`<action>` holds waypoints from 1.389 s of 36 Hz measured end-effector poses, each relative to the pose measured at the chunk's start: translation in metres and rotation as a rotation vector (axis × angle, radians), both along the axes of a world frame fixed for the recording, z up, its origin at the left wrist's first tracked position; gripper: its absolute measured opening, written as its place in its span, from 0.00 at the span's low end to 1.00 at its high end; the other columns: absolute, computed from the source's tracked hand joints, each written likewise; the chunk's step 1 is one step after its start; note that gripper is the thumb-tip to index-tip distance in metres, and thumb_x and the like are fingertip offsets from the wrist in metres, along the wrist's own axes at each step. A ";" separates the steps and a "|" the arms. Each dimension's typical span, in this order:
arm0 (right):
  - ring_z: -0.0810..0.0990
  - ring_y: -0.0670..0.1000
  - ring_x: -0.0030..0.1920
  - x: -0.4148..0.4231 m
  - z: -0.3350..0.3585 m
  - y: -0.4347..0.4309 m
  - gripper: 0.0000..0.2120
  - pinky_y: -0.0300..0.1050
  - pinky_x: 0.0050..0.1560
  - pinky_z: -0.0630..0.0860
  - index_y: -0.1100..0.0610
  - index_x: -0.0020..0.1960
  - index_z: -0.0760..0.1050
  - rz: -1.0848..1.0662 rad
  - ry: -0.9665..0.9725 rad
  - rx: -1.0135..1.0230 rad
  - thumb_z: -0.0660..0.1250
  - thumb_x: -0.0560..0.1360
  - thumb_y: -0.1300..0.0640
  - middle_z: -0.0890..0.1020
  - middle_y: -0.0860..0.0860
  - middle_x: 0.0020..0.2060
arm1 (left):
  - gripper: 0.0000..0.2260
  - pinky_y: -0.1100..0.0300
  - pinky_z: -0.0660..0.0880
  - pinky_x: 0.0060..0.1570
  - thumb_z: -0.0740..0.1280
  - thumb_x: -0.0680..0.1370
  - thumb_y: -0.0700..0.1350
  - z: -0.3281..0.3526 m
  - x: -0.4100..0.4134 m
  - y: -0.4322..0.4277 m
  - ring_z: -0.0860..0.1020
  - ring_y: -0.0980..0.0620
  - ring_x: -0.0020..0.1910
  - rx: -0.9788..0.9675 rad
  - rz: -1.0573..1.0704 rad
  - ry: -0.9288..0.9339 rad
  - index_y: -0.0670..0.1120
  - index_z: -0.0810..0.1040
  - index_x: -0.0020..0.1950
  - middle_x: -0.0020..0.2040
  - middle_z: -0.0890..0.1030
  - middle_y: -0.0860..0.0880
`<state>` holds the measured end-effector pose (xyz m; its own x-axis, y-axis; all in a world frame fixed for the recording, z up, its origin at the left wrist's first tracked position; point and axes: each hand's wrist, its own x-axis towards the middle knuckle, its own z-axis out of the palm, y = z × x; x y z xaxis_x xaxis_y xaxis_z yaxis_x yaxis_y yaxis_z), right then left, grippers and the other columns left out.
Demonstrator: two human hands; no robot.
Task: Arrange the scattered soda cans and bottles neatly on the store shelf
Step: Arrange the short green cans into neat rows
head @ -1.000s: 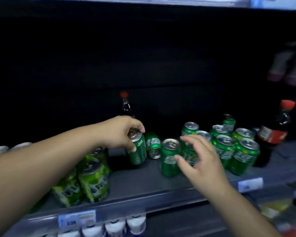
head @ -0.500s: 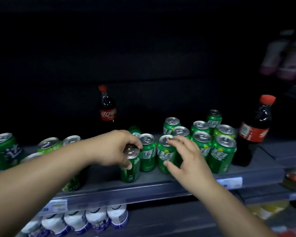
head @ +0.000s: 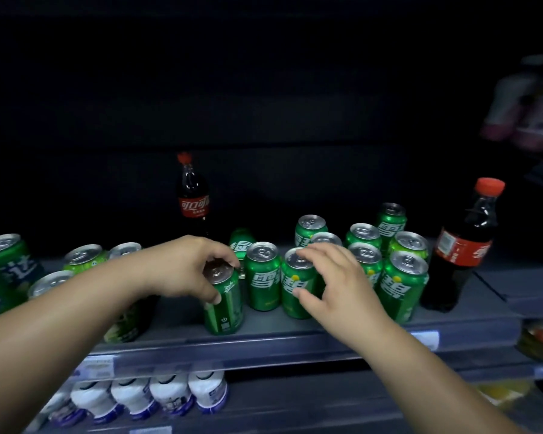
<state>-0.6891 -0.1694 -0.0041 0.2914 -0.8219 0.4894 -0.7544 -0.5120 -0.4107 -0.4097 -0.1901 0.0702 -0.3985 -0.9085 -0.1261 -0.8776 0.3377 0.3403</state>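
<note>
My left hand (head: 182, 267) grips the top of a green soda can (head: 224, 308) that stands near the front edge of the grey shelf (head: 264, 343). My right hand (head: 336, 283) is around a second green can (head: 295, 289), fingers on its top and thumb on its side. Between the two stands another green can (head: 263, 275). Several more green cans (head: 402, 280) stand grouped to the right. One green can (head: 241, 242) lies on its side behind. A cola bottle (head: 193, 195) stands at the back, another cola bottle (head: 461, 245) at the right.
Several lighter green cans (head: 82, 258) crowd the shelf's left part. White bottles (head: 170, 393) line the shelf below. Price tags (head: 96, 366) sit on the front rail. Blurred pink packages (head: 527, 101) hang at the upper right. The shelf back is dark.
My left hand has brought its can forward and set it upright at the shelf front. My right hand has closed in on the neighbouring can. The camera view shifted right and down.
</note>
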 end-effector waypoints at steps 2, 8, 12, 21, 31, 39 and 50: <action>0.66 0.50 0.70 0.005 0.007 -0.007 0.27 0.55 0.72 0.64 0.48 0.70 0.71 0.009 0.057 0.004 0.72 0.73 0.45 0.74 0.45 0.66 | 0.29 0.58 0.78 0.53 0.80 0.63 0.47 -0.003 0.006 0.001 0.79 0.61 0.49 0.030 0.027 0.062 0.63 0.76 0.61 0.54 0.80 0.58; 0.64 0.50 0.74 0.033 0.035 -0.024 0.34 0.55 0.78 0.50 0.45 0.76 0.62 0.085 0.328 0.052 0.70 0.74 0.42 0.70 0.44 0.72 | 0.33 0.61 0.74 0.60 0.77 0.63 0.41 -0.010 0.010 0.011 0.75 0.63 0.58 -0.004 -0.024 0.134 0.60 0.73 0.64 0.60 0.76 0.60; 0.62 0.52 0.77 0.047 0.040 -0.036 0.37 0.57 0.79 0.46 0.45 0.79 0.56 0.155 0.507 0.163 0.69 0.75 0.48 0.63 0.50 0.78 | 0.31 0.60 0.75 0.58 0.79 0.65 0.41 -0.014 0.013 0.015 0.76 0.60 0.57 -0.032 0.010 0.174 0.59 0.74 0.64 0.60 0.75 0.58; 0.74 0.53 0.60 0.043 0.045 -0.043 0.30 0.48 0.63 0.65 0.45 0.67 0.73 0.103 0.482 0.105 0.73 0.69 0.36 0.75 0.46 0.56 | 0.26 0.59 0.74 0.52 0.78 0.61 0.63 -0.024 0.015 0.013 0.74 0.61 0.50 -0.200 0.109 0.101 0.62 0.72 0.55 0.51 0.74 0.59; 0.75 0.48 0.55 0.035 0.051 -0.041 0.20 0.48 0.52 0.75 0.46 0.57 0.71 0.206 0.419 0.262 0.77 0.70 0.48 0.75 0.40 0.56 | 0.26 0.76 0.66 0.46 0.79 0.66 0.52 -0.026 0.005 0.014 0.74 0.64 0.49 -0.204 0.035 0.205 0.56 0.77 0.62 0.54 0.74 0.56; 0.74 0.46 0.56 0.011 0.059 -0.040 0.23 0.45 0.55 0.73 0.47 0.58 0.73 0.199 0.474 0.293 0.79 0.67 0.50 0.74 0.38 0.53 | 0.34 0.60 0.71 0.61 0.77 0.65 0.61 -0.032 -0.020 0.014 0.73 0.56 0.58 -0.134 0.102 0.209 0.59 0.68 0.67 0.59 0.68 0.54; 0.75 0.49 0.57 0.013 0.055 -0.029 0.22 0.48 0.56 0.75 0.46 0.59 0.74 0.178 0.426 0.230 0.75 0.70 0.41 0.79 0.43 0.56 | 0.26 0.67 0.70 0.61 0.79 0.68 0.47 -0.023 -0.011 0.010 0.75 0.59 0.60 -0.080 0.056 0.293 0.54 0.76 0.64 0.60 0.77 0.55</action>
